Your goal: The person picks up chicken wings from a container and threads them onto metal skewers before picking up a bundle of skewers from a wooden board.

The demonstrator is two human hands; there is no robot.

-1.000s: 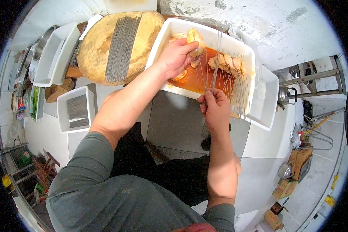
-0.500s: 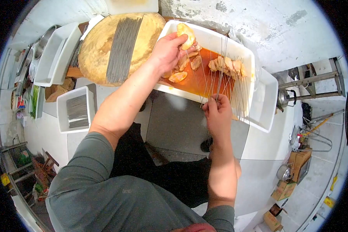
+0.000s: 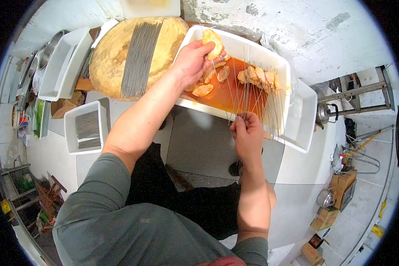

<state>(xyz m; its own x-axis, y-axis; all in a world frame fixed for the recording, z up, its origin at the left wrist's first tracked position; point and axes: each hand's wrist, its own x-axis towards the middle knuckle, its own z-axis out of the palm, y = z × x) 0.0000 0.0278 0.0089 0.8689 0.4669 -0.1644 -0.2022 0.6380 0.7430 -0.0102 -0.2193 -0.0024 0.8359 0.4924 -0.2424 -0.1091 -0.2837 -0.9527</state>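
Pale sauced meat (image 3: 212, 38) is clutched by the left hand (image 3: 191, 63), thin steel skewers (image 3: 245, 95) by the right hand (image 3: 247, 134), above a drip-catching white plastic tub (image 3: 252, 46)

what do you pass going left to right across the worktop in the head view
white tray → round wooden board with loose skewers → left hand holding a piece of meat → right hand gripping a bundle of skewers → side tray → metal pot; sauce tub left out, it spans both hands
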